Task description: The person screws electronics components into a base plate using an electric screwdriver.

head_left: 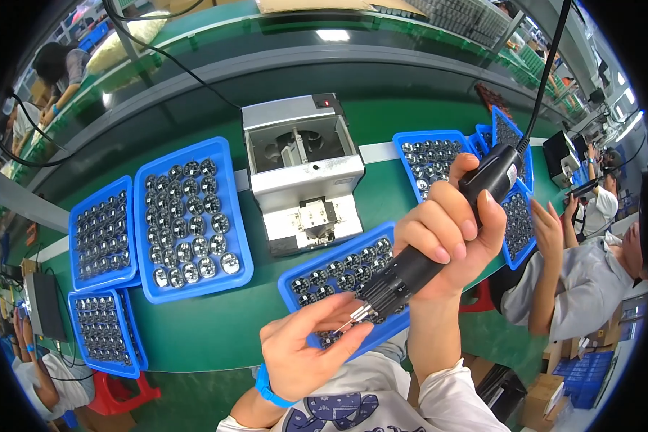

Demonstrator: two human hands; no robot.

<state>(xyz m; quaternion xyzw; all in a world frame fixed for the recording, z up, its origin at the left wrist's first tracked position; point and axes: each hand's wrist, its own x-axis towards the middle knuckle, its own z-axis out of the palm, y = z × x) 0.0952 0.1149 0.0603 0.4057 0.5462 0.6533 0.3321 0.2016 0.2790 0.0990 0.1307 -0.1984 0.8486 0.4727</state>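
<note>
In my right hand (446, 237) is a black electric screwdriver (403, 277), its fingers wrapped round the body and its cord rising to the upper right. The screwdriver's thin metal bit (347, 324) points down and left, into the gap between the thumb and fingers of my left hand (302, 345). That hand is open, its fingertips apart around the bit; whether they touch it I cannot tell. Below both hands lies a blue tray (286, 288) of round, shiny dark parts (336, 268), partly covered by hands and tool. Beyond it stands a silver screw feeder (306, 176).
More blue trays of the same parts stand left (246, 252) and right (403, 137) on the green table (194, 324). A co-worker (569, 288) sits close at the right, a hand near a tray. Other people work at the left. A red stool (126, 396) stands below.
</note>
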